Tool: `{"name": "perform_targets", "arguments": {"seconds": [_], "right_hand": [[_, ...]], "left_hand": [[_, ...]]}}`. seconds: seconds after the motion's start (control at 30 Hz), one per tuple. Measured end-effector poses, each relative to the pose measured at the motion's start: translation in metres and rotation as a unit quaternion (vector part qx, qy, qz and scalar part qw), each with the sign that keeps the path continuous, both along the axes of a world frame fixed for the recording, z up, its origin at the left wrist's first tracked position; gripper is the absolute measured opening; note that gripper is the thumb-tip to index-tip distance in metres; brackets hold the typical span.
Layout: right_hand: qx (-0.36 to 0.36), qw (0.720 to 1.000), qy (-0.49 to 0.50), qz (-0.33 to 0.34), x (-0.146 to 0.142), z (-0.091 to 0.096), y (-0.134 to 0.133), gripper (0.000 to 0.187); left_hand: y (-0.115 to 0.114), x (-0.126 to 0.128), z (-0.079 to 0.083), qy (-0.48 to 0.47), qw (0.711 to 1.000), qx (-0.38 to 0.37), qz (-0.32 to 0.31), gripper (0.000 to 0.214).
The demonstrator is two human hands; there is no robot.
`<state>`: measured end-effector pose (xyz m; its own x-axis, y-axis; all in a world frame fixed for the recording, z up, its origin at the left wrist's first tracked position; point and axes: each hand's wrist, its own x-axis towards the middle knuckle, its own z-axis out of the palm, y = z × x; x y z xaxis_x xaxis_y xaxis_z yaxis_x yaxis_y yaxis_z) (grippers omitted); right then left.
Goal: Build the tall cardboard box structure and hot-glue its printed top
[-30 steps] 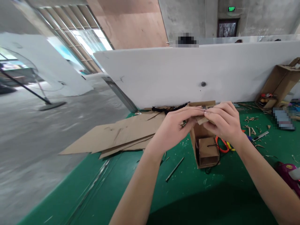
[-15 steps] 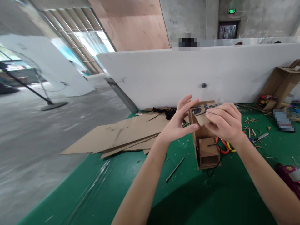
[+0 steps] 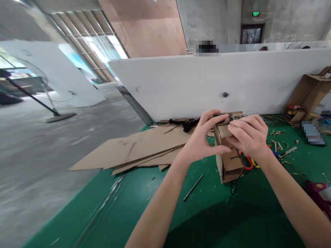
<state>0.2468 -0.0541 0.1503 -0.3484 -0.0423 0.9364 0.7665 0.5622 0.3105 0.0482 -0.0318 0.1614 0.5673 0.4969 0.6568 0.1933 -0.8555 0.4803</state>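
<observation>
A brown cardboard box (image 3: 219, 162) with dark printing on its top stands on the green table, its open side towards me. Inside its lower part sits a smaller cardboard compartment (image 3: 232, 163) with a thin black cord (image 3: 233, 187) hanging from it. My left hand (image 3: 201, 141) curves round the upper left of the box, fingers over the top and thumb across the front. At the upper right, my right hand (image 3: 249, 132) pinches a cardboard flap (image 3: 223, 131) between thumb and fingers; its fingertips are partly hidden. Red-and-yellow handles (image 3: 248, 163) show behind the box.
Flat cardboard sheets (image 3: 144, 148) lie to the left, with black cord (image 3: 187, 125) behind them. A thin rod (image 3: 193, 187) rests in front. To the right are a utility knife (image 3: 288, 151), scraps, a phone (image 3: 312, 132) and another cardboard box (image 3: 310, 93). A white partition (image 3: 181, 86) rises behind.
My left hand has moved right and closed in round the box's upper part. The box has turned and shifted slightly right, while my right hand keeps its pinch on the flap.
</observation>
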Motion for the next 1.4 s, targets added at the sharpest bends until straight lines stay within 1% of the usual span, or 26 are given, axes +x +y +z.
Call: {"name": "perform_targets", "arguments": {"seconds": [0.1, 0.37, 0.47, 0.57, 0.63, 0.73, 0.93, 1.07, 1.17, 1.23, 1.27, 1.3, 1.33, 1.4], "right_hand": [[-0.010, 1.000, 0.001, -0.007, 0.001, 0.000, 0.000, 0.014], [-0.016, 1.000, -0.007, 0.002, 0.002, 0.000, 0.001, 0.020], [-0.012, 1.000, -0.005, 0.003, 0.002, 0.000, 0.001, 0.019], [-0.001, 1.000, -0.012, 0.011, 0.002, -0.001, 0.000, 0.021], [0.005, 1.000, -0.018, 0.017, 0.002, -0.001, 0.000, 0.023], [0.014, 0.999, -0.023, 0.026, 0.002, -0.001, -0.001, 0.025], [0.038, 0.998, -0.020, 0.052, -0.001, 0.000, 0.001, 0.026], [0.002, 0.997, -0.009, 0.082, 0.000, -0.003, 0.004, 0.031], [-0.039, 0.991, 0.022, 0.126, 0.001, -0.006, 0.004, 0.038], [-0.078, 0.977, 0.105, 0.170, 0.001, -0.006, 0.003, 0.038], [-0.115, 0.960, 0.167, 0.195, 0.000, -0.005, 0.003, 0.036], [-0.168, 0.932, 0.234, 0.219, 0.000, -0.003, 0.002, 0.033], [-0.235, 0.894, 0.295, 0.240, -0.001, -0.001, 0.002, 0.030], [-0.380, 0.799, 0.378, 0.272, -0.002, 0.004, 0.002, 0.025]], "left_hand": [[-0.001, 0.002, 0.000, -0.002, 1.000, 0.027, -0.005, 0.076], [-0.002, 0.002, -0.002, -0.025, 1.000, 0.010, -0.016, 0.066], [-0.002, 0.002, -0.002, -0.032, 0.999, 0.012, -0.013, 0.058], [-0.003, 0.005, -0.004, -0.061, 0.998, 0.024, -0.002, 0.058], [-0.003, 0.007, -0.006, -0.070, 0.996, 0.044, 0.020, 0.062], [-0.002, 0.007, -0.006, -0.047, 0.994, 0.084, 0.055, 0.063], [-0.002, 0.000, -0.003, -0.030, 0.980, 0.176, 0.090, 0.067], [-0.001, -0.003, -0.002, -0.054, 0.968, 0.223, 0.100, 0.065], [0.001, -0.006, -0.003, -0.073, 0.962, 0.243, 0.096, 0.061], [0.004, -0.009, -0.005, -0.087, 0.960, 0.246, 0.102, 0.060], [0.005, -0.010, -0.007, -0.092, 0.959, 0.244, 0.107, 0.060], [0.006, -0.012, -0.008, -0.097, 0.960, 0.240, 0.111, 0.061], [0.007, -0.013, -0.010, -0.103, 0.961, 0.230, 0.113, 0.062], [0.008, -0.016, -0.011, -0.121, 0.969, 0.188, 0.108, 0.064]]}}
